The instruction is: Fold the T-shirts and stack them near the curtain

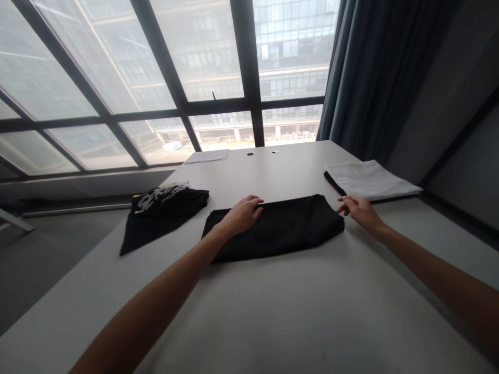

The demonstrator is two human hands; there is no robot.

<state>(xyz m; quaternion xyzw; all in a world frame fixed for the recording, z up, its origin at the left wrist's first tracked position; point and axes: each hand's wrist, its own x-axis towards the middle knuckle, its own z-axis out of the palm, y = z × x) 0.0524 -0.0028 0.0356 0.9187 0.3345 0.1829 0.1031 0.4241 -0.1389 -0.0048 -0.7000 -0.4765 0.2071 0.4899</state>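
A black folded garment (288,226) lies flat across the middle of the white table (273,306). My left hand (242,214) rests over its far left part, fingers stretched out and slightly bent, gripping nothing that I can see. Just past the garment's right end is my right hand (360,212), its fingers apart and holding nothing visible. Beyond that hand sits a stack of folded cloth (374,179), white on top with black beneath.
A rumpled black garment with white lettering (167,210) lies at the table's left edge. White sheets (207,156) lie at the far left corner. Two round holes are near the far edge. A dark blue curtain (362,78) hangs at right beside large windows (202,47).
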